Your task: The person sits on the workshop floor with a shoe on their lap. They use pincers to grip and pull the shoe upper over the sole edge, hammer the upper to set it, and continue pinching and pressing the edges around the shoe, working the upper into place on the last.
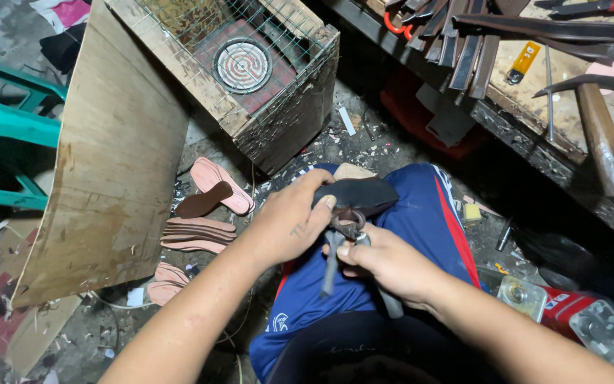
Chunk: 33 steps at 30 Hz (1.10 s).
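Cramped workshop floor (364, 142), dirty concrete littered w/ scraps and offcuts, seen from above a seated person's lap. Nearest: blue shorts w/ a red side stripe (421, 227), the knee serving as a rest. Right hand (385, 263) is wrapped tight around the handles of metal pincers (346, 227), thumb pressing on top; one grey handle hangs down toward the lap. Pincer head sits right against the underside edge of a dark shoe upper (360, 195), which lies across the knee. That piece looks matte black/charcoal, smooth, rounded at the toe, w/ a pale tan bit of last or insole peeking out behind its top edge. Left hand (293, 220) is closed over the upper's left end, thumb on its face, fingers curled under, holding it steady. So both hands are close together, almost touching, each clamped on its own item. Left of the knee on the floor: a loose stack of pink insoles (200, 235), one dark brown sole lying across a pair. Beyond that, a leaning plywood board (115, 171) and a teal plastic chair (8, 128). Farther up, a wooden box w/ wire mesh over an electric coil heater (243, 65). Top right, a workbench (534, 121) w/ a hammer (598, 121) and dark strips.
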Each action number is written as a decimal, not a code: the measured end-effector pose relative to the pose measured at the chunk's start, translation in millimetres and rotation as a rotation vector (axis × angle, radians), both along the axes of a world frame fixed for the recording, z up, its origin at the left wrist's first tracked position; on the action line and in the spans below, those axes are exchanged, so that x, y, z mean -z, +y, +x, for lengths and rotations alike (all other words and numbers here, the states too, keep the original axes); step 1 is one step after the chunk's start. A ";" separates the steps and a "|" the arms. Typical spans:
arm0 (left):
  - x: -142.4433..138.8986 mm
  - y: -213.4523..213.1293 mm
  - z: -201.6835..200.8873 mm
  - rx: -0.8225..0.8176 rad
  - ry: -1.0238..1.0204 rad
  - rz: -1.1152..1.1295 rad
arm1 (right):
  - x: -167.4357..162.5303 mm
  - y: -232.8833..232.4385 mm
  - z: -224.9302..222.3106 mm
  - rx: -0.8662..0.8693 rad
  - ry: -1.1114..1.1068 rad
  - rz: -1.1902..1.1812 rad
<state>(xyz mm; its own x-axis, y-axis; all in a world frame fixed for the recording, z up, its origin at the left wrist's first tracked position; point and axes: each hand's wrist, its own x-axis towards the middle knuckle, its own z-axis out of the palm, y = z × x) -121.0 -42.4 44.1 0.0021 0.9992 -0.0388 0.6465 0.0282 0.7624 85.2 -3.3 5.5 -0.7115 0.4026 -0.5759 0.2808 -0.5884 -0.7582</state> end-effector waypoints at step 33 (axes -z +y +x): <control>12.7 -8.9 4.5 0.033 0.129 0.133 | -5.2 10.6 4.7 -0.052 -0.221 -0.028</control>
<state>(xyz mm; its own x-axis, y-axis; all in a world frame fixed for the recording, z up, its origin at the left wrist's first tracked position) -116.5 -51.2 31.4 0.0386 0.9951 0.0912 0.7381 -0.0899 0.6687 89.9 7.2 10.7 -0.5862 0.3506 -0.7304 0.4687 -0.5886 -0.6587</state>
